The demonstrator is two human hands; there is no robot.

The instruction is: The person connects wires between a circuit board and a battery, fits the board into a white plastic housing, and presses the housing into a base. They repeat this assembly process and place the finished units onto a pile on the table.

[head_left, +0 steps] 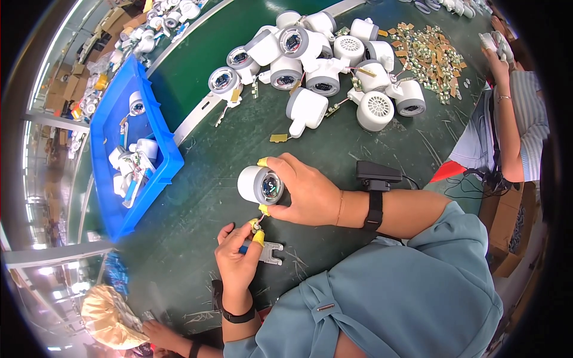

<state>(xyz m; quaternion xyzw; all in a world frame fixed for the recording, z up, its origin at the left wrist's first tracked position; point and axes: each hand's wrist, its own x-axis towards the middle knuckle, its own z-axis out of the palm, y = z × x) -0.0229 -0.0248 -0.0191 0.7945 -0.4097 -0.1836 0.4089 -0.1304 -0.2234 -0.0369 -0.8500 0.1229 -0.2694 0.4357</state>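
Note:
My right hand (313, 194) is closed around a white round housing (248, 182) with a grey ring and a circuit board under its clear face. Yellow finger covers show on its thumb and a fingertip. Just below, the yellow-covered fingertips of my left hand (236, 259) pinch a small part (256, 225) at the end of thin wires leading up to the housing. Its exact kind is too small to tell. Under that hand a grey, fork-ended metal piece (273, 253) lies on the table, with a bit of blue showing beside it, partly hidden.
Several white housings (307, 107) with dangling wires are heaped at the far side, beside a pile of small circuit boards (427, 56). A blue bin (170, 161) with more housings stands left. Another person's hand (501, 62) works far right; another hand (161, 334) appears lower left.

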